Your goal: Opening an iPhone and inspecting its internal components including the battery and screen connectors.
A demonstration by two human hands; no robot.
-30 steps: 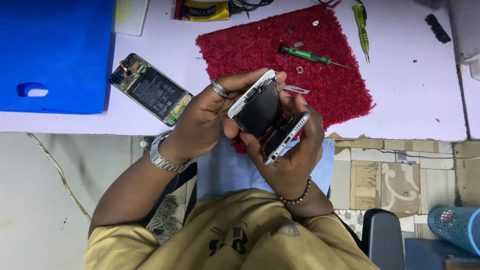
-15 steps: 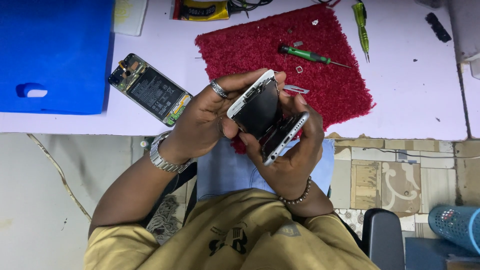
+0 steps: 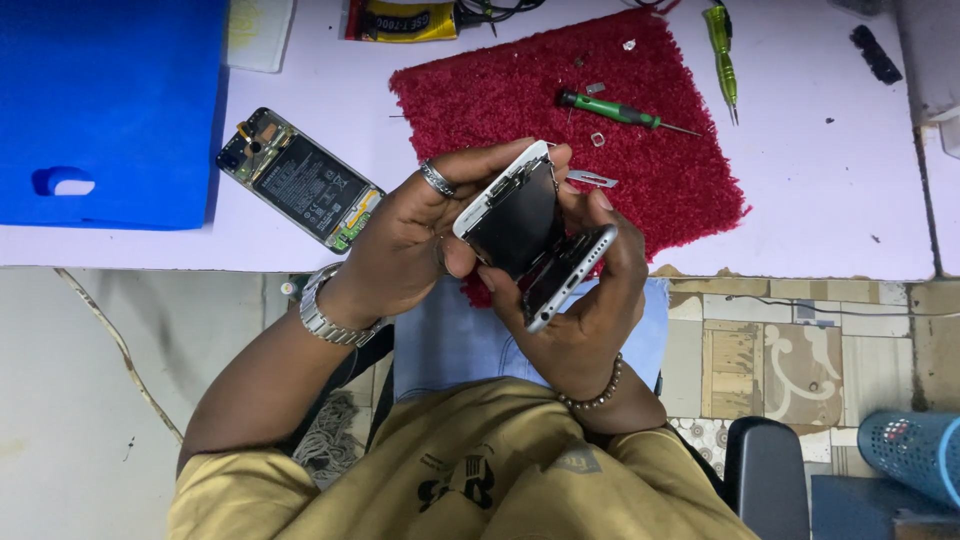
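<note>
Both my hands hold a partly opened phone over the table's near edge. My left hand (image 3: 415,235), with a ring and a metal watch, grips the lifted screen panel (image 3: 512,212), which is tilted up and away from the body. My right hand (image 3: 590,300), with a bead bracelet, cradles the silver phone frame (image 3: 568,278) from below. The two parts stay joined along one side. A second opened phone (image 3: 300,180), with its battery and board showing, lies on the white table to the left.
A red fuzzy mat (image 3: 640,170) carries a green screwdriver (image 3: 612,108), small metal parts and tweezers (image 3: 592,179). Another green tool (image 3: 722,40) lies beyond it. A blue folder (image 3: 110,100) covers the table's left. A blue basket (image 3: 915,450) stands on the floor, right.
</note>
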